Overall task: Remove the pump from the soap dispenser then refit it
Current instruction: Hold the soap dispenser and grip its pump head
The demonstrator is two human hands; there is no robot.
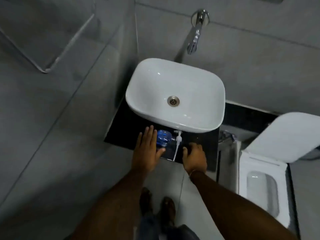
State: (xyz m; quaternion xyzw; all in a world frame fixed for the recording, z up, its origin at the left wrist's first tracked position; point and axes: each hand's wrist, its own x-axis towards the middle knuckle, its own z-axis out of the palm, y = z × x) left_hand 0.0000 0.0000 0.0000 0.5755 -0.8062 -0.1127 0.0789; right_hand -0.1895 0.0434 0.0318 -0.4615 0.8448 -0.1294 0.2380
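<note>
A clear soap dispenser bottle point(163, 139) with blue liquid stands on the black counter point(199, 144) in front of the basin. The white pump point(178, 138) lies on the counter just to the right of the bottle, its long tube running toward the counter's front edge. My left hand point(148, 149) is spread flat with fingers apart, its thumb side touching the bottle's left flank. My right hand point(194, 156) rests on the counter to the right of the pump tube, fingers loosely curled and holding nothing.
A white basin point(152, 108) sits on the counter behind the bottle, with a chrome wall tap point(194, 40) above it. A white toilet point(249, 170) with raised lid stands to the right. Grey tiled walls close in on the left and behind.
</note>
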